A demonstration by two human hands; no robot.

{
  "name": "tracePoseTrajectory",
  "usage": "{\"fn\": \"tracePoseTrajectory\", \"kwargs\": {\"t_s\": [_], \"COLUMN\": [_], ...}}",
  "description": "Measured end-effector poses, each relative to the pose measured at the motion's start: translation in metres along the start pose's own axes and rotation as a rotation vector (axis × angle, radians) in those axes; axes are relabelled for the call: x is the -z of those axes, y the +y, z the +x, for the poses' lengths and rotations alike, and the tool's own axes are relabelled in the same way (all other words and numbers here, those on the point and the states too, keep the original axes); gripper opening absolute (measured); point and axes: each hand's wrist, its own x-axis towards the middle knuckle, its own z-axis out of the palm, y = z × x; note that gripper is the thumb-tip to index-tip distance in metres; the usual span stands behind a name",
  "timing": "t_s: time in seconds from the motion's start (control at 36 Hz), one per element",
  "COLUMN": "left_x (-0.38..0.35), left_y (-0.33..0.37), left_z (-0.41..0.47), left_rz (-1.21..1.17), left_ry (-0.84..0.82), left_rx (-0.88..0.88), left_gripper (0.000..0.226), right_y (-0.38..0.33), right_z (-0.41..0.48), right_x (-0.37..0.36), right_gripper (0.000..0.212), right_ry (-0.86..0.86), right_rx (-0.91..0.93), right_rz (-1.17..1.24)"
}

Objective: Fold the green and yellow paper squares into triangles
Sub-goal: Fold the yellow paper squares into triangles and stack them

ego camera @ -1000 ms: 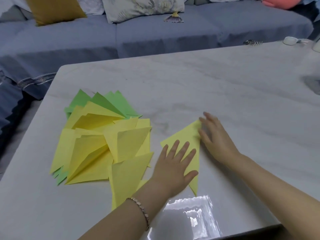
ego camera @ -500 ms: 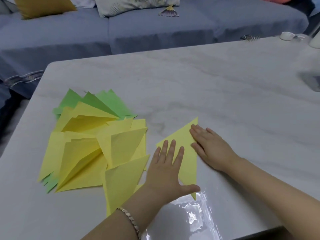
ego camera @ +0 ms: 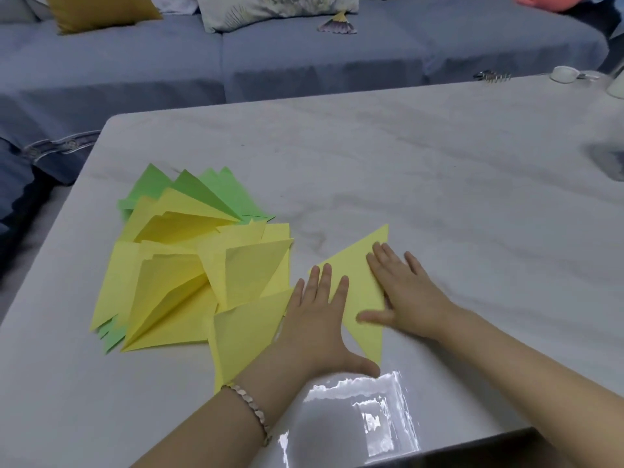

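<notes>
Nearest to me, a beaded bracelet (ego camera: 251, 408) sits on the left wrist. The left hand (ego camera: 317, 329) lies flat with its grip open, pressing the yellow folded triangle (ego camera: 358, 265) on the worktop (ego camera: 405, 163). The right hand (ego camera: 401, 292) presses the triangle's right edge, also open; its thumb is blurred and seems to lie on the paper. To the left lies the pile of yellow and green triangles (ego camera: 175, 275). Behind is a blue sofa (ego camera: 304, 62).

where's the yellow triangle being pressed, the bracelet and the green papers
yellow triangle (ego camera: 353, 261), head view, bare upper part
bracelet (ego camera: 250, 409), head view, beads across wrist
green papers (ego camera: 233, 194), head view, far pointed tips
</notes>
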Motion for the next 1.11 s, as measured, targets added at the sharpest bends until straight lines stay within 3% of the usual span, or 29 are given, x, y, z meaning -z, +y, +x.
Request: {"fn": "tracePoseTrajectory", "kwargs": {"t_s": [0.19, 0.28, 0.39, 0.42, 0.47, 0.53, 0.58, 0.67, 0.72, 0.81, 0.92, 1.0, 1.11], "left_x": [0.019, 0.041, 0.054, 0.058, 0.055, 0.049, 0.048, 0.052, 0.061, 0.074, 0.069, 0.048, 0.020], "left_y": [-0.007, -0.009, -0.028, -0.032, -0.043, -0.052, -0.056, -0.054, -0.045, -0.024, 0.001, 0.012, 0.017], "left_z": [-0.001, -0.011, -0.037, -0.046, -0.060, -0.066, -0.069, -0.067, -0.061, -0.046, -0.008, 0.024, 0.046], "left_rz": [0.009, -0.008, 0.210, 0.260, 0.300, 0.254, 0.103, -0.257, -0.466, -0.725, -0.853, -0.926, -0.749], "left_ry": [-0.084, 0.005, 0.391, 0.416, 0.298, 0.191, 0.193, 0.306, 0.377, 0.475, 0.511, 0.432, 0.355], "left_rx": [-0.071, -0.063, 0.167, 0.241, 0.338, 0.370, 0.375, 0.349, 0.261, 0.135, 0.074, 0.091, 0.080], "left_gripper": [0.136, 0.109, 0.065, 0.061, 0.055, 0.044, 0.028, 0.011, 0.015, 0.021, 0.016, 0.021, 0.041], "right_y": [-0.018, -0.020, -0.025, -0.027, -0.027, -0.025, -0.023, -0.021, -0.020, -0.018, -0.011, -0.005, -0.005], "right_z": [-0.035, -0.035, -0.035, -0.036, -0.036, -0.036, -0.038, -0.046, -0.052, -0.060, -0.060, -0.056, -0.049], "right_x": [-0.013, -0.007, -0.003, -0.003, -0.006, -0.007, -0.003, 0.005, 0.013, 0.024, 0.023, 0.009, -0.018], "right_gripper": [0.139, 0.134, 0.121, 0.122, 0.128, 0.136, 0.139, 0.116, 0.087, 0.062, 0.046, 0.044, 0.058], "right_ry": [-0.067, -0.091, -0.067, -0.065, -0.049, -0.029, -0.021, 0.023, 0.154, 0.401, 0.707, 0.613, 0.349], "right_rx": [0.084, 0.085, 0.047, 0.021, -0.020, -0.052, -0.066, -0.074, -0.093, -0.101, 0.033, 0.185, 0.249], "right_rz": [-0.047, -0.080, -0.099, -0.092, -0.091, -0.106, -0.117, 0.015, 0.226, 0.511, 0.420, 0.240, 0.063]}}
